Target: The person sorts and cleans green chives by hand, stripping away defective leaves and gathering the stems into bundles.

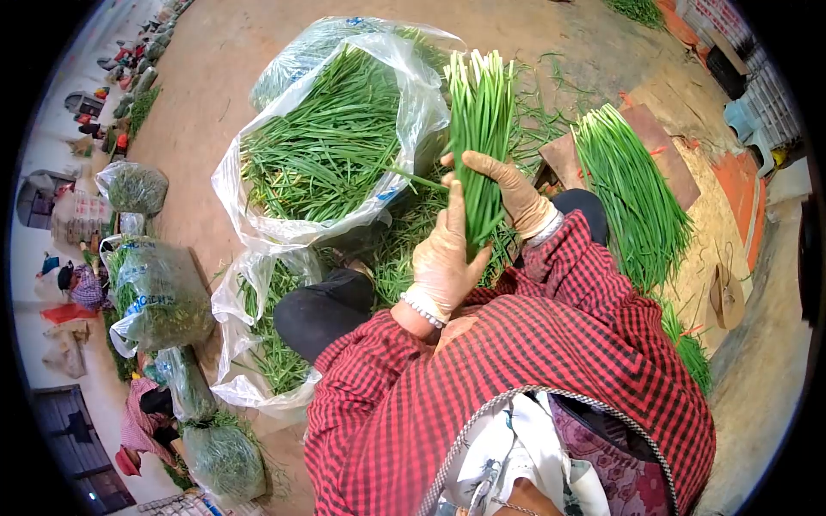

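Upright in front of my body is a bunch of long green stalks (480, 112), its pale ends at the top. My gloved left hand (440, 262) presses against the lower left of the bunch, fingers pointing up. From the right, my gloved right hand (508, 189) wraps round its middle. One loose stalk (416, 178) sticks out to the left near my fingertips. A large clear plastic bag (231, 185) full of green stalks stands open to the left. On the right, a bigger bunch (632, 193) lies across a brown board (675, 168).
Below the large bag sits another open plastic bag (228, 344) with greens. Filled bags (163, 292) line the left side. Co-workers (148, 421) sit farther left. Loose cuttings (404, 236) cover the floor between my knees. Another bunch (688, 353) lies at the lower right.
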`<state>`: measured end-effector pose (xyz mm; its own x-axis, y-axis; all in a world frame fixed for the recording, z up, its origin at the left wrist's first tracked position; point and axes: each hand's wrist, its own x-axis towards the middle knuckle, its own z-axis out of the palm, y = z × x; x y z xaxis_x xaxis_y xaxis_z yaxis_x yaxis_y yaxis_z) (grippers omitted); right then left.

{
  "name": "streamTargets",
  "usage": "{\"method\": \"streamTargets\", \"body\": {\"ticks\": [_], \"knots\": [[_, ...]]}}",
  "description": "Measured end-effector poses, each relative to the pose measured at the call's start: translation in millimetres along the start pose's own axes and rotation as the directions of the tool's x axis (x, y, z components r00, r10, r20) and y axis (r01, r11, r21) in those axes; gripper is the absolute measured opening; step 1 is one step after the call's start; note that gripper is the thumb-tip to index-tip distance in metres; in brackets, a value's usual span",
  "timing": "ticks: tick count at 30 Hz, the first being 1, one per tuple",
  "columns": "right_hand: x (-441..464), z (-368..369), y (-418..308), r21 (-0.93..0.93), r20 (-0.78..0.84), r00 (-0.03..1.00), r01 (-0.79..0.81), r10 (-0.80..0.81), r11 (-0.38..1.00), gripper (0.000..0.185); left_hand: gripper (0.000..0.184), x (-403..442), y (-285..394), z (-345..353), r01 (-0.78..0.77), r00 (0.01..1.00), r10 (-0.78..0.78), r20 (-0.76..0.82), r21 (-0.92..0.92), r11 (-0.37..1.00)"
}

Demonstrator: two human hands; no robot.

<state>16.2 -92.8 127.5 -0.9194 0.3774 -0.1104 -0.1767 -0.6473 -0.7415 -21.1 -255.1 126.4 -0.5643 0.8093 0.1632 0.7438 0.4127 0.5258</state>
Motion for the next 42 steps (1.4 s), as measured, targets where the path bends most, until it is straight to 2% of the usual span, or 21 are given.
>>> {"method": "streamTargets", "body": {"ticks": [2, 3, 4, 5, 6, 7, 9, 10, 12, 13, 17, 22, 24, 26, 29, 30, 32, 34, 37, 41, 42], "knots": [[-1, -6, -13, -0.094, -0.006, 0.999, -0.049, 0.049, 0.994, 0.027, 0.088, 3, -2, -7, -0.206, 0.978, 0.211, -0.005, -0.229, 0.951], [-6, -8, -21, -0.180, -0.042, 0.993, -0.113, 0.107, 0.977, 0.024, 0.068, 4, -8, -12, -0.149, 0.986, 0.163, 0.018, -0.326, 0.934], [-4, -7, -24, -0.348, -0.120, 0.993, -0.039, -0.003, 0.937, 0.024, 0.050, 7, -15, -17, -0.088, 0.992, 0.117, 0.045, -0.419, 0.904], [-3, -11, -26, -0.467, -0.076, 0.996, 0.011, -0.052, 0.884, 0.030, 0.045, 13, -20, -20, 0.046, 0.999, -0.018, 0.048, -0.678, 0.734], [-1, -17, -27, -0.575, -0.025, 0.995, 0.060, -0.091, 0.816, 0.037, 0.041, 22, -25, -23, 0.154, 0.985, -0.147, 0.094, -0.868, 0.473], [1, -17, -22, -0.579, -0.019, 0.996, 0.056, -0.083, 0.814, 0.037, 0.049, 32, -30, -31, 0.161, 0.978, -0.186, 0.094, -0.907, 0.388], [1, -10, -5, -0.773, 0.151, 0.916, 0.344, -0.372, 0.533, 0.067, 0.065, 53, -30, -41, 0.054, 0.979, -0.203, -0.001, -0.962, 0.268], [-5, 2, -4, -0.770, 0.160, 0.921, 0.342, -0.355, 0.538, 0.067, 0.068, 62, -30, -43, 0.042, 0.974, -0.228, -0.002, -0.981, 0.187], [-21, 32, -5, -0.993, 0.111, 0.978, 0.102, -0.178, -0.058, 0.093, 0.064, 72, -35, -44, 0.096, 0.985, -0.142, 0.094, -0.995, 0.010], [-22, 34, 5, -0.978, 0.153, 0.978, 0.130, -0.144, -0.160, 0.102, 0.058, 72, -37, -43, 0.174, 0.968, -0.171, 0.182, -0.983, -0.060], [-32, 41, 18, -0.980, 0.153, 0.983, 0.138, -0.097, -0.145, 0.099, 0.051, 67, -48, -30, 0.106, 0.964, -0.231, 0.130, -0.988, -0.110], [-37, 40, 36, -0.958, 0.271, 0.955, 0.255, -0.121, -0.135, 0.092, 0.054, 61, -59, -29, 0.107, 0.971, -0.174, 0.166, -0.946, -0.305], [-39, 42, 33, -0.963, 0.267, 0.957, 0.259, -0.117, -0.074, 0.089, 0.054, 61, -60, -31, 0.116, 0.972, -0.169, 0.165, -0.958, -0.264], [-40, 46, 25, -0.971, 0.237, 0.971, 0.238, 0.026, -0.030, 0.085, 0.054, 61, -63, -30, 0.126, 0.973, -0.163, 0.164, -0.967, -0.221], [-25, 54, -11, -0.948, 0.282, 0.949, 0.298, 0.142, -0.111, 0.053, 0.044, 62, -64, -27, 0.137, 0.950, -0.255, 0.180, -0.974, -0.179], [-19, 46, -8, -0.916, 0.401, 0.903, 0.394, -0.153, -0.072, 0.043, 0.044, 64, -60, -28, 0.138, 0.950, -0.253, 0.182, -0.974, -0.180], [-8, 61, -29, -0.957, 0.248, 0.935, 0.277, -0.254, 0.083, 0.040, 0.041, 66, -52, -26, 0.100, 0.913, -0.388, 0.130, -0.990, -0.097], [5, 74, -35, -0.965, 0.247, 0.930, 0.263, -0.273, 0.024, 0.035, 0.038, 66, -43, -24, 0.103, 0.909, -0.397, 0.123, -0.992, -0.073], [21, 81, -29, -0.905, 0.425, 0.863, 0.412, -0.274, -0.105, 0.024, 0.033, 68, -30, -23, 0.049, 0.921, -0.385, 0.054, -0.999, -0.023], [23, 75, -27, -0.887, 0.462, 0.854, 0.445, -0.240, -0.124, 0.021, 0.034, 64, -38, -19, 0.047, 0.935, -0.353, 0.042, -0.999, 0.006], [23, 72, -27, -0.891, 0.381, 0.906, 0.413, -0.186, 0.187, 0.019, 0.036, 64, -39, -19, 0.073, 0.926, -0.370, 0.068, -0.997, 0.000]]}}
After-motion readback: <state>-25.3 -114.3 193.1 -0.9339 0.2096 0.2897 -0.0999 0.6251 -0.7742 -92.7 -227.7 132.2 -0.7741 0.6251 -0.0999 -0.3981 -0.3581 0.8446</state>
